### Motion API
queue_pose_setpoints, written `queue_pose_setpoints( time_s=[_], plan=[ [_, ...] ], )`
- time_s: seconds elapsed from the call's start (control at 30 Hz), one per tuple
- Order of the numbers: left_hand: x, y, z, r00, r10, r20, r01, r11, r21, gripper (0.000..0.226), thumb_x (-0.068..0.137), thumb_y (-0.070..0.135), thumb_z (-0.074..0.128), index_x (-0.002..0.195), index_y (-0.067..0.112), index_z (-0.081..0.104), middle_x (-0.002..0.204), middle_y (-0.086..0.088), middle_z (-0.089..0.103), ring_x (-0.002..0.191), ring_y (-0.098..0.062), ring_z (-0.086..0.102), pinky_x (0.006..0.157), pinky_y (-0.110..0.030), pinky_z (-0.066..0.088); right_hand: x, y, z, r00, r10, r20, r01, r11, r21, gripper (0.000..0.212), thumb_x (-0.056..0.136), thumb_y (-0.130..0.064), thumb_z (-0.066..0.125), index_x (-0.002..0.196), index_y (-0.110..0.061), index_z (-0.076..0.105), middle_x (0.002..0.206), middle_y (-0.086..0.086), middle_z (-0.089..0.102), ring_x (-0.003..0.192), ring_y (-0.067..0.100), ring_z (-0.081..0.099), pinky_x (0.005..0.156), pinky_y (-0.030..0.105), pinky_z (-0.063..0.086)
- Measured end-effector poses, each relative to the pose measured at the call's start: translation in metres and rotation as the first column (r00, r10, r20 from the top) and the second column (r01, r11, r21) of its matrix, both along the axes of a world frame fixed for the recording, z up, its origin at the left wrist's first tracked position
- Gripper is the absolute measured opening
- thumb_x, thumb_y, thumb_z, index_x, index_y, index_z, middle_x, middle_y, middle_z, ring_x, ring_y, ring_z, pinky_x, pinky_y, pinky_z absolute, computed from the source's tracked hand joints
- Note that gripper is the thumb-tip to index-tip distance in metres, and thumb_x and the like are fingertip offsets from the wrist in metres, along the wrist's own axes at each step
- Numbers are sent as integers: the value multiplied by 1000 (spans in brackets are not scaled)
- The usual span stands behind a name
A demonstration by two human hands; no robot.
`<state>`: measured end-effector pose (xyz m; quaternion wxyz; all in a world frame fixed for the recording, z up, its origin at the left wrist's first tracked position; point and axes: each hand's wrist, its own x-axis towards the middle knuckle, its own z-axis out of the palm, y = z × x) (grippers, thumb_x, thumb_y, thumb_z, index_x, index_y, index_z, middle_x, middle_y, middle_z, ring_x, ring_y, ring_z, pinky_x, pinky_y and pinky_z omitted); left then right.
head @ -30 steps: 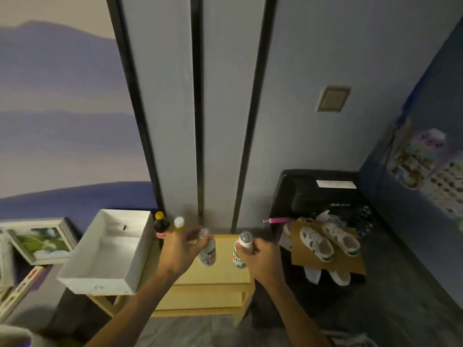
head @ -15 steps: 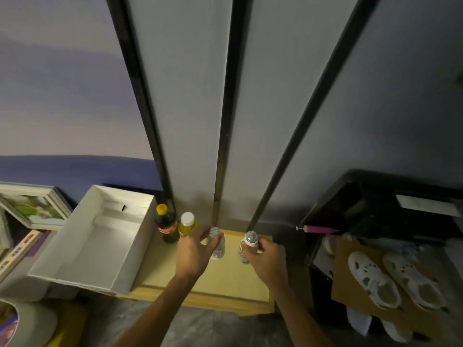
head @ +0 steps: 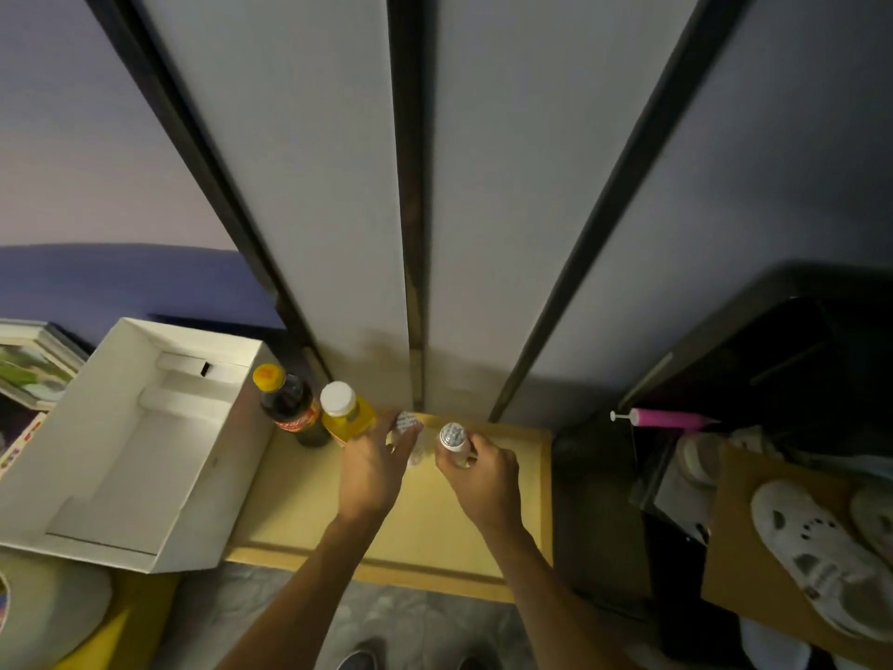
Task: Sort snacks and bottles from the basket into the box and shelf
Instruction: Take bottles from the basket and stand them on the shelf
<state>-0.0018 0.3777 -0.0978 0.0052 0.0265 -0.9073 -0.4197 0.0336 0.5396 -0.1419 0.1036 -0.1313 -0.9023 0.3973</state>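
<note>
Two small white foil-capped drink bottles stand on the top of the yellow wooden shelf (head: pixel 299 505) near the wall. My left hand (head: pixel 372 469) is wrapped around the left small bottle (head: pixel 407 424). My right hand (head: pixel 485 481) grips the right small bottle (head: pixel 453 437). To their left stand a dark cola bottle (head: pixel 290 403) with a yellow cap and a yellow juice bottle (head: pixel 345 411) with a white cap. The white cardboard box (head: pixel 130 447) lies open and empty at the shelf's left end. The basket is out of view.
Grey wall panels with dark strips rise right behind the shelf. A black cabinet (head: pixel 773 360) stands to the right, with a pink syringe-like tool (head: pixel 667 418) and white clogs (head: pixel 816 553) on cardboard. A framed picture (head: pixel 34 365) leans at far left.
The view has moved closer and tilted down onto the shelf top. Both hands have carried the small bottles back toward the wall, beside the juice bottle.
</note>
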Motion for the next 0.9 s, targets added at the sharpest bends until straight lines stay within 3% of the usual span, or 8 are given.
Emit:
queue_pose_setpoints(
  time_s=[0.1, 0.3, 0.47, 0.6, 0.7, 0.9],
  plan=[
    [-7, 1, -8, 1000, -1, 16, 1, 1000, 2, 32, 100, 40, 69, 122, 17, 72, 101, 0, 75, 84, -18, 70, 67, -32, 56, -9, -4, -7, 999, -10, 35, 12, 999, -42, 47, 91, -62, 68, 101, -17, 75, 87, -5, 76, 75, 12, 71, 64, 34, 60],
    [-10, 2, -11, 999, 28, 27, -29, 999, 21, 34, 98, 40, 72, 123, 16, 72, 101, 0, 75, 82, -12, 66, 69, -31, 57, -13, -5, -10, 996, -20, 85, 28, 995, -94, 34, 91, -46, 83, 105, -16, 76, 92, -7, 78, 79, 7, 73, 65, 24, 59],
    [-9, 0, -8, 997, 23, 68, -25, 999, 41, 40, 96, 48, 73, 125, 22, 70, 103, 4, 75, 90, -17, 72, 77, -38, 63, -10, -7, -5, 993, -24, 112, 36, 994, -106, 41, 90, -50, 82, 114, -18, 75, 100, -7, 79, 86, 8, 73, 71, 31, 62],
    [-8, -5, 8, 996, -5, 86, 5, 1000, 3, 52, 95, 49, 74, 137, 21, 63, 121, 0, 74, 107, -22, 72, 86, -42, 63, -7, -4, 13, 984, 0, 180, 11, 998, -60, 62, 87, -63, 79, 133, -22, 67, 120, -6, 75, 107, 15, 71, 85, 31, 61],
    [-5, -13, 29, 996, -51, 68, 54, 998, -43, 57, 95, 54, 73, 141, 22, 61, 128, -2, 74, 114, -24, 71, 89, -44, 62, -1, 3, 44, 976, -6, 220, 12, 1000, -24, 77, 88, -65, 76, 151, -24, 56, 147, -4, 63, 135, 19, 59, 99, 26, 48],
    [-1, -30, 108, 985, -168, 24, 170, 969, -180, 68, 91, 72, 63, 142, 28, 58, 127, -2, 74, 110, -27, 73, 86, -39, 61, 21, 26, 143, 977, -33, 212, 24, 999, 43, 102, 84, -79, 69, 165, -31, 30, 168, -5, 41, 152, 20, 42, 114, 36, 43]
  ],
)
